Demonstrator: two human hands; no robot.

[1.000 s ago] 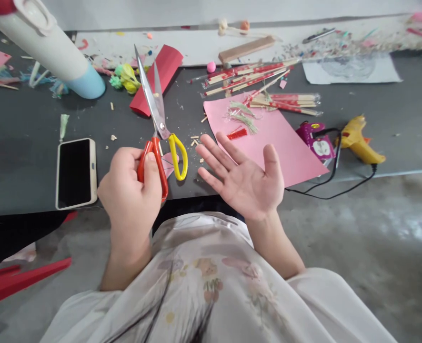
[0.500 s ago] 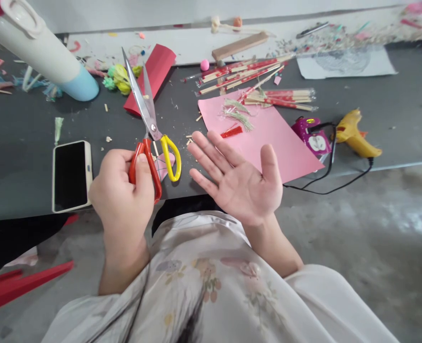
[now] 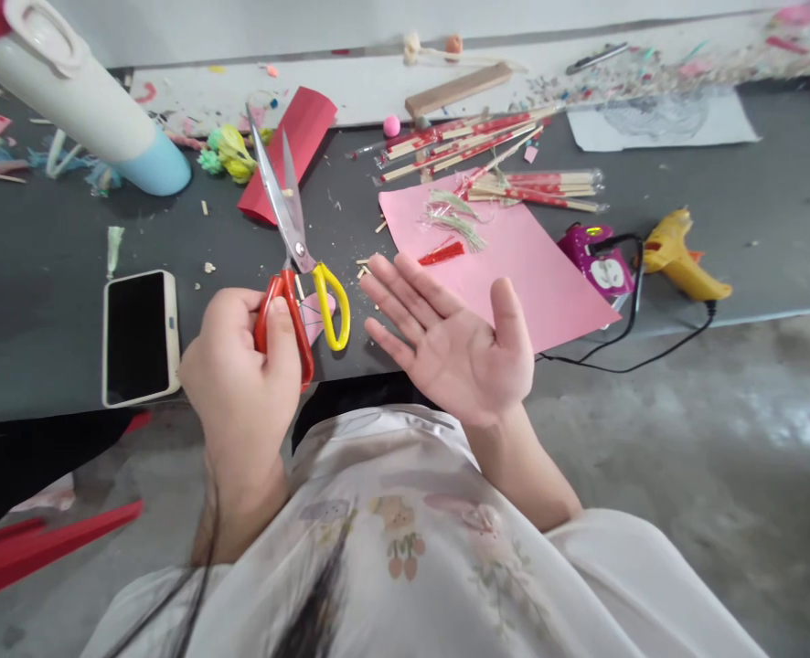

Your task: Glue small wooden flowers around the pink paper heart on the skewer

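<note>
My left hand (image 3: 247, 375) is closed around the red handle of a pair of scissors (image 3: 300, 249). The blades point up and away, slightly parted, and the yellow handle hangs free on the right. Palm up, my right hand (image 3: 456, 352) has its fingers stretched out and nothing in it. Just beyond those fingertips lie a red tassel (image 3: 444, 253) and pale green tassels (image 3: 463, 228) on a sheet of pink paper (image 3: 515, 265). Behind the scissors, a small pink piece (image 3: 318, 315) with lines on it is partly hidden.
A phone (image 3: 141, 338) and a tall bottle (image 3: 110, 119) are at left. Red paper (image 3: 295, 151) lies behind the blades. Wrapped sticks (image 3: 460, 142) lie at the back. A yellow glue gun (image 3: 683, 256) with a black cord sits right, near the table edge.
My left hand and the scissors have shifted slightly to the right. My right hand stays open, its thumb a little farther left.
</note>
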